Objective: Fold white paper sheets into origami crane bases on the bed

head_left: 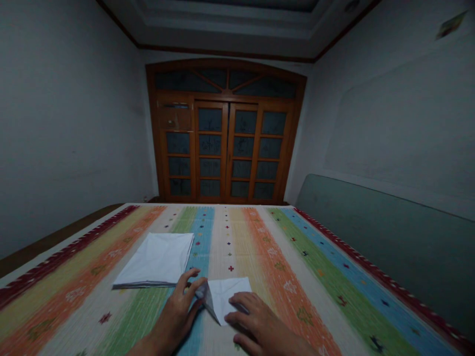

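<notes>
A small white folded sheet (230, 287), cloth or paper, lies on the striped tablecloth near the front. Its left part is raised into a greyish flap (208, 296). My left hand (180, 301) is at that flap, with thumb and fingers closed on its outer edge. On the sheet's right side rests my right hand (256, 319), its fingers apart and slightly bent, covering the lower right corner. Farther back on the left sits a larger stack of white folded sheets (158, 257) with several layers showing along its edges. My left fingertips are just to the right of its front corner.
The tablecloth (319, 291) has coloured stripes and covers a long table. A pale green board or panel (371, 227) stands along the right side. Wooden doors with glass panes (228, 148) are at the far end, between plain walls.
</notes>
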The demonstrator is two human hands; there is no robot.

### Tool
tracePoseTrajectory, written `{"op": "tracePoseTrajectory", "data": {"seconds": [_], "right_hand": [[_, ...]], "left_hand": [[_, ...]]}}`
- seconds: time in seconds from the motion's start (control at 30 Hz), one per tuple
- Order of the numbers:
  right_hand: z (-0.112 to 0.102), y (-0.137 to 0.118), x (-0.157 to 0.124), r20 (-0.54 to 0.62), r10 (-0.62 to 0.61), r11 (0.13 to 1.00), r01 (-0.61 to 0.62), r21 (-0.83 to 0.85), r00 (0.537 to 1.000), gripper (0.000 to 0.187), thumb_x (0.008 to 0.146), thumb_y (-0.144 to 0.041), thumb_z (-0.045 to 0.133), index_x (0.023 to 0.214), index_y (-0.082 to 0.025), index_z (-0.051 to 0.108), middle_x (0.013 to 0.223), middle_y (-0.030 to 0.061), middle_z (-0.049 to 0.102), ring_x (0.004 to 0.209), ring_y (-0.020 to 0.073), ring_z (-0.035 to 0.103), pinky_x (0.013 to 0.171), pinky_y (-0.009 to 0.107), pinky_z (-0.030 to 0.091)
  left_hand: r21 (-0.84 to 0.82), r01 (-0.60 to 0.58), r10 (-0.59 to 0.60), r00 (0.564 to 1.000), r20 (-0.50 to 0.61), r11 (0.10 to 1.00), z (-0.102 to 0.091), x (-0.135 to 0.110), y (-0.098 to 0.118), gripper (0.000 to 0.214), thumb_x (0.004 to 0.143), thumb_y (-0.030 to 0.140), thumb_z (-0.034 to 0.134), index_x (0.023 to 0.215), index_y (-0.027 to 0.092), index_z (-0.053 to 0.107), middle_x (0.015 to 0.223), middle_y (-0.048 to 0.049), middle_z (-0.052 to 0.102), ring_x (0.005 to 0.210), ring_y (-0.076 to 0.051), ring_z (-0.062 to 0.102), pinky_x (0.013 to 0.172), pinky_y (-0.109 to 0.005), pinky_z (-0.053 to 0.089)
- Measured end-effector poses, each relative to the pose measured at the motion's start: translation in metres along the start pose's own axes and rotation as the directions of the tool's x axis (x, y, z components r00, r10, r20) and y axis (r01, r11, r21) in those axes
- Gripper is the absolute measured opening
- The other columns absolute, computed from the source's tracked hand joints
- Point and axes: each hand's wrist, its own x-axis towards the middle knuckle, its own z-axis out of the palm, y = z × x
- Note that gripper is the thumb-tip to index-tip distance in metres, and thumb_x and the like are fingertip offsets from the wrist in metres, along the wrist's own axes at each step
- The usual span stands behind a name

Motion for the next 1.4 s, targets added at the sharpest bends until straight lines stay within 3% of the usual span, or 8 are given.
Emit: {"op": "tracePoseTrajectory", "data": {"seconds": [0.1,0.2,0.33,0.53,0.83,1.13,1.27,1.4], "right_hand": [[0.001,0.001,0.0,-0.003,0.0,1.0,0.0,0.007,1.0,0.035,0.096,-0.032,0.064,0.13,-0.027,0.061,0.141,0.0102,0.057,0.131,0.0267,0.052,0.113,0.04,0.041],[0.001,0.0,0.001,0.009,-0.001,1.0,0.001,-0.006,1.0,0.037,0.095,-0.032,0.065,0.131,-0.026,0.061,0.14,0.0111,0.058,0.13,0.0268,0.052,0.112,0.04,0.041],[0.0,-0.002,0.002,0.014,-0.025,0.999,0.025,-0.027,1.0,0.043,0.095,-0.032,0.064,0.137,-0.026,0.057,0.14,0.0122,0.058,0.129,0.0277,0.052,0.111,0.041,0.041],[-0.003,-0.003,0.002,0.038,-0.056,0.996,0.058,-0.063,0.998,0.047,0.099,-0.038,0.059,0.145,-0.031,0.052,0.15,0.0117,0.053,0.136,0.0302,0.049,0.113,0.045,0.039],[-0.002,0.001,-0.001,0.131,-0.027,0.999,0.029,-0.017,0.991,0.049,0.105,-0.046,0.049,0.153,-0.036,0.044,0.164,0.0064,0.039,0.149,0.0321,0.036,0.12,0.051,0.031],[0.0,0.002,-0.003,0.116,-0.014,1.0,0.015,-0.006,0.993,0.048,0.103,-0.041,0.054,0.15,-0.036,0.048,0.163,0.0059,0.04,0.149,0.0318,0.037,0.122,0.051,0.03],[0.006,0.001,0.002,0.123,-0.041,0.999,0.041,0.005,0.992,0.051,0.102,-0.039,0.055,0.152,-0.032,0.046,0.165,0.0053,0.037,0.151,0.0311,0.033,0.123,0.053,0.028],[0.01,-0.004,0.007,0.176,-0.043,0.996,0.029,0.08,0.983,0.052,0.103,-0.041,0.053,0.152,-0.026,0.045,0.162,0.0063,0.041,0.152,0.0284,0.032,0.126,0.049,0.024]], "left_hand": [[0.006,-0.001,0.001,0.999,0.034,1.0,0.0,0.002,0.003,0.022,0.105,0.032,0.047,0.112,0.024,0.066,0.128,-0.0136,0.063,0.112,-0.028,0.071,0.09,-0.04,0.064],[0.003,-0.061,0.06,0.987,0.149,0.998,0.0,0.004,0.004,0.02,0.104,0.027,0.051,0.107,0.025,0.07,0.125,-0.0113,0.067,0.118,-0.028,0.067,0.095,-0.041,0.062],[-0.007,-0.117,0.113,0.937,0.33,0.993,0.0,0.002,0.001,0.035,0.101,0.022,0.058,0.134,0.031,0.064,0.138,-0.008,0.067,0.131,-0.03,0.059,0.104,-0.05,0.057],[0.01,-0.122,0.099,0.852,0.514,0.993,-0.003,-0.001,0.0,0.064,0.103,0.032,0.058,0.16,0.037,0.028,0.164,-0.0052,0.04,0.148,-0.034,0.041,0.113,-0.06,0.045],[-0.006,-0.186,0.157,0.808,0.568,0.983,-0.006,0.006,0.004,0.064,0.107,0.043,0.048,0.161,0.041,0.014,0.168,-0.0013,0.029,0.152,-0.034,0.033,0.117,-0.058,0.039],[0.107,-0.142,0.082,0.897,0.435,0.984,-0.014,-0.01,-0.017,0.069,0.105,0.041,0.053,0.163,0.036,0.016,0.166,-0.0075,0.035,0.143,-0.032,0.049,0.113,-0.046,0.048],[0.133,-0.144,0.073,0.898,0.435,0.981,-0.014,-0.012,-0.02,0.071,0.105,0.04,0.052,0.163,0.033,0.012,0.165,-0.0087,0.035,0.144,-0.034,0.047,0.112,-0.049,0.048],[0.071,-0.19,0.139,0.882,0.45,0.979,-0.014,-0.008,-0.014,0.067,0.107,0.033,0.049,0.163,0.034,0.013,0.166,-0.0034,0.035,0.148,-0.031,0.04,0.116,-0.046,0.044]]}}
